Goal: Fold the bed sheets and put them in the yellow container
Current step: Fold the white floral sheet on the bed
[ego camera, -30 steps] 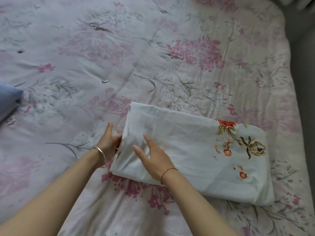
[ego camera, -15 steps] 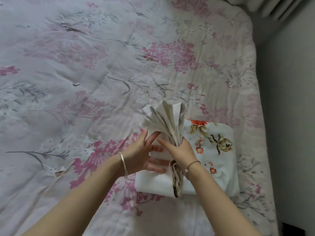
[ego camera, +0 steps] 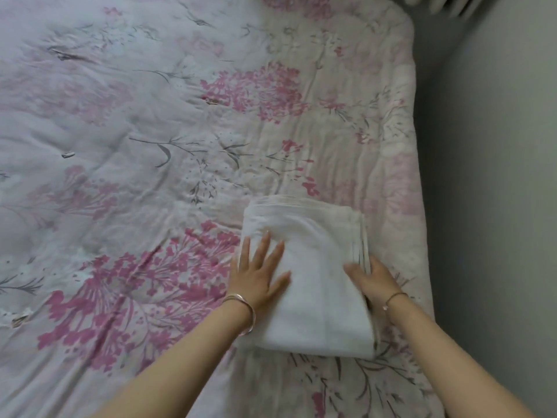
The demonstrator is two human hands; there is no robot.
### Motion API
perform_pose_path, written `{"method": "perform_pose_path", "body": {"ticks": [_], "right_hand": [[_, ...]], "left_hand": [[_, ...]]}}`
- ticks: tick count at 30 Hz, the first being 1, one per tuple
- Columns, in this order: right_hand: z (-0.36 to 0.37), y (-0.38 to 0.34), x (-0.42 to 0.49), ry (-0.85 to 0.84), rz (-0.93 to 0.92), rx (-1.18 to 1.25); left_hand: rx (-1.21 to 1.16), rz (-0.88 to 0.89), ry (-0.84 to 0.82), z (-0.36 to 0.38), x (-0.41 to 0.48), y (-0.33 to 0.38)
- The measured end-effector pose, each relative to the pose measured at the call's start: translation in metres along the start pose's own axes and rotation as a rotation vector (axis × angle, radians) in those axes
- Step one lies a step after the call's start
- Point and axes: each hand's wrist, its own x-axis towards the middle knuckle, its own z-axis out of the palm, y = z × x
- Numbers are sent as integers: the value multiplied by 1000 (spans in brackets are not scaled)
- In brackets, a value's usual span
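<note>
Roughly centre-right: folded bed sheet (ego camera: 313,267), plain white on its upper face, lying flat on the quilt (ego camera: 150,182) near the bed's rt edge. The sheet forms a thick oblong pad, long axis running away from the person. Stacked layer edges show along its far end & down its rt side.

L hand (ego camera: 259,274): palm down on the near-left part of the pad, fingers (ego camera: 264,247) straight & fanned apart, thumb out toward the pad's middle. It presses on the cloth & pinches nothing.

R hand (ego camera: 375,282): set at the pad's rt side, thumb lying on the top face, rest of the hand over the stacked layer edges. Its fingertips are hidden by the hand itself & by cloth, so cannot tell whether they hook under the layers or just lie against them.

Both forearms enter from the bottom of the view, bare. L wrist carries a silver bangle (ego camera: 244,310); R wrist a thin cord bracelet (ego camera: 395,296).

Quilt: pale ground w/ pink flower clusters & grey stems, dimpled by stitched tufts, wrinkled throughout. A grey wall (ego camera: 497,206) runs along the bed's rt side, close to the mattress edge. Top rt corner: pale blurred shape, too smeared to identify. Slight motion blur at the pad's near-rt corner.
</note>
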Motion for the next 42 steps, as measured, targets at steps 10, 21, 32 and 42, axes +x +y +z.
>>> {"method": "perform_pose_path", "body": {"ticks": [10, 21, 32, 42], "right_hand": [[18, 23, 35, 306, -20, -138], [-1, 32, 17, -257, 342, 286], [23, -126, -73, -269, -28, 315], [195, -297, -153, -400, -234, 284]], "left_hand": [[-2, -119, 134, 24, 9, 14], [-844, -502, 47, -10, -8, -11], [-1145, -386, 83, -169, -72, -30], [-1182, -440, 423, -345, -168, -172]]}}
